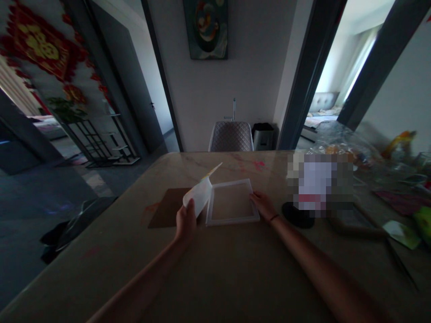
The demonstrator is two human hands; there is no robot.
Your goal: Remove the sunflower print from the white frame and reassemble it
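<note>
A white rectangular frame (232, 221) lies flat on the table, with a pale surface inside its border. My right hand (262, 204) grips the frame's right edge, fingers closed at the rim. My left hand (186, 222) is closed on a thin white sheet (199, 198), thumb on its near face. The sheet is held up and tilted beside the frame's left side, and a yellowish strip shows along its upper edge. Behind my left hand, a brown board (164, 213) lies flat, partly hidden by the hand and sheet.
On the right of the table (215, 269) are a round black base (298, 216) under a blurred-out object, a dark frame (357, 226), clear plastic bags (340, 134) and a thin dark stick (400, 264). A quilted chair (232, 136) stands beyond the far edge.
</note>
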